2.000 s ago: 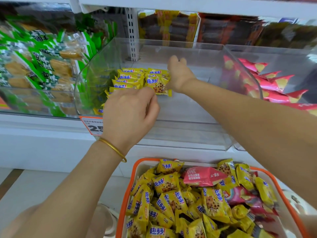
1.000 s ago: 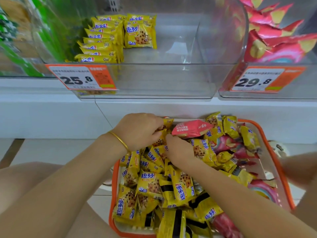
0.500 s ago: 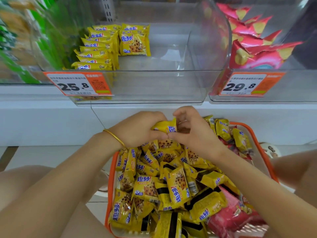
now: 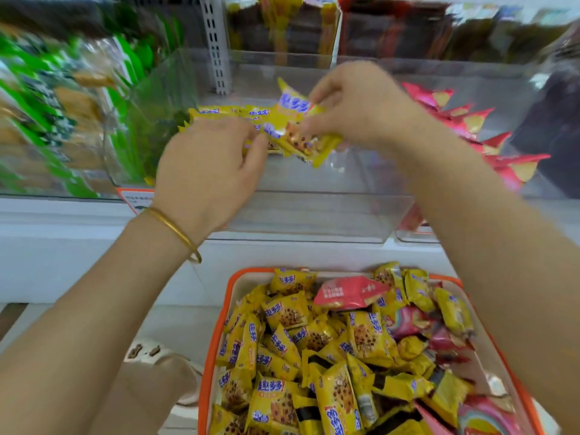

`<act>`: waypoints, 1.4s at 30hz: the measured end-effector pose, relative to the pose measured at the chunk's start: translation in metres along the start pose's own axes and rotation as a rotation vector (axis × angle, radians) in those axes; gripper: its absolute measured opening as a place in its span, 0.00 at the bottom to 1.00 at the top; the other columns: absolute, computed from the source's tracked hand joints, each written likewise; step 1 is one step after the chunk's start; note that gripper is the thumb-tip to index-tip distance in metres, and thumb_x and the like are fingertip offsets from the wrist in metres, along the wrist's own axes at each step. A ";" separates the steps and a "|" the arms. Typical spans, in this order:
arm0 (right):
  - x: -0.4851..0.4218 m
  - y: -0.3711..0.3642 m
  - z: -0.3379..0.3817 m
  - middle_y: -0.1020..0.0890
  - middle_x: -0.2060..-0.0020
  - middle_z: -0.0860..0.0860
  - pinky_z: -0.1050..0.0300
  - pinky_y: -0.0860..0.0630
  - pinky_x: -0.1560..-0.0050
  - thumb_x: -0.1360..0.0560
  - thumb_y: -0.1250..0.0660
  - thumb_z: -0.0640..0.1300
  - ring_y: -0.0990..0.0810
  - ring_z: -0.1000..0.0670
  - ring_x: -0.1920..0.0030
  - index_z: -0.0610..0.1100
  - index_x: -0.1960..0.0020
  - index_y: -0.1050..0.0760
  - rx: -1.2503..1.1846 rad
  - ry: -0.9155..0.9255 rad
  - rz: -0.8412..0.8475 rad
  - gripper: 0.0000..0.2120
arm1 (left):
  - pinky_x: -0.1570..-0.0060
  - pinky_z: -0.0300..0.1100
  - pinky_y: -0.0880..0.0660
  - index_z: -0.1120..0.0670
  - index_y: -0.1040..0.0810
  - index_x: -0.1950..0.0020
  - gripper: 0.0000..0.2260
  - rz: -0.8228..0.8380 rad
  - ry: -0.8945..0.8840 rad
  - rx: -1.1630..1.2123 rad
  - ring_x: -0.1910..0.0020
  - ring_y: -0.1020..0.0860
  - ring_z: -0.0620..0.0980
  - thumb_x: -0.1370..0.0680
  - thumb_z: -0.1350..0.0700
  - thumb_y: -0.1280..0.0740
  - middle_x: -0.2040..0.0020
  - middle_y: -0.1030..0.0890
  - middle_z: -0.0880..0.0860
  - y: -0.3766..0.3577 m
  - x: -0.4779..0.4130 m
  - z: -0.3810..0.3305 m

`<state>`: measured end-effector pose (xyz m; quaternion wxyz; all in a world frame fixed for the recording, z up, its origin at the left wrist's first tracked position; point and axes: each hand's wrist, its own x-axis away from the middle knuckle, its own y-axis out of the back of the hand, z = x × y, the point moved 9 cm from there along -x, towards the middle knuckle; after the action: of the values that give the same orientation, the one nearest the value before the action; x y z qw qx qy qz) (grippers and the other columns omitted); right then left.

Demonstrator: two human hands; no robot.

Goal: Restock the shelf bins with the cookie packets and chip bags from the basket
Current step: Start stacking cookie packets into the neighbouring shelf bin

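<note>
Both hands are raised over the clear middle shelf bin. My right hand pinches a small bunch of yellow cookie packets above the bin. My left hand grips the same bunch from the left, fingers curled on its edge. Behind them a row of yellow cookie packets lies at the bin's back left. Below, the orange-rimmed basket is heaped with yellow cookie packets and pink chip bags. The picture is motion-blurred.
A bin of green-wrapped snacks stands to the left, a bin of pink-red chip bags to the right. Dark packets fill the shelf above. An orange price tag shows under my left wrist. A sandalled foot is beside the basket.
Both hands have lifted a bunch of yellow cookie packets out of the basket and up over the middle bin. The view has tilted upward with them.
</note>
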<state>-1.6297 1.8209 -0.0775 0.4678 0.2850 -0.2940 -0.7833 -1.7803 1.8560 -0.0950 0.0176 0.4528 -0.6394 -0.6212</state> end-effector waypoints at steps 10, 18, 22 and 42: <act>-0.107 -0.097 -0.018 0.25 0.41 0.46 0.52 0.29 0.46 0.28 0.30 0.43 0.32 0.44 0.36 0.46 0.41 0.25 0.725 0.163 -0.003 0.15 | 0.61 0.46 0.35 0.55 0.20 0.61 0.21 0.060 -0.167 -0.182 0.60 0.22 0.58 0.22 0.49 0.50 0.64 0.20 0.54 -0.029 0.024 -0.001; -0.113 -0.114 -0.011 0.28 0.39 0.43 0.49 0.28 0.45 0.27 0.29 0.41 0.31 0.42 0.36 0.41 0.39 0.30 0.659 0.222 0.038 0.19 | 0.62 0.46 0.34 0.56 0.20 0.62 0.22 0.065 -0.166 -0.168 0.61 0.22 0.59 0.22 0.49 0.50 0.65 0.20 0.54 -0.031 0.023 -0.002; -0.112 -0.106 -0.013 0.28 0.39 0.43 0.50 0.29 0.46 0.30 0.26 0.44 0.30 0.42 0.37 0.41 0.38 0.32 0.657 0.204 0.026 0.25 | 0.64 0.46 0.34 0.56 0.20 0.62 0.21 0.044 -0.172 -0.166 0.62 0.22 0.59 0.22 0.49 0.49 0.65 0.20 0.54 -0.029 0.024 -0.002; 0.112 -0.154 -0.098 0.20 0.51 0.49 0.52 0.24 0.49 0.23 0.39 0.39 0.22 0.48 0.50 0.47 0.45 0.23 0.335 0.088 0.324 0.10 | 0.69 0.44 0.26 0.50 0.20 0.52 0.17 0.445 -0.302 -0.119 0.58 0.20 0.52 0.26 0.46 0.47 0.58 0.19 0.48 -0.078 0.096 -0.025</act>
<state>-1.6912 1.7615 -0.2738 0.5458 0.3416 -0.4412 -0.6250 -1.7787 1.7930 -0.2040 0.0847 0.2018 -0.6807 -0.6991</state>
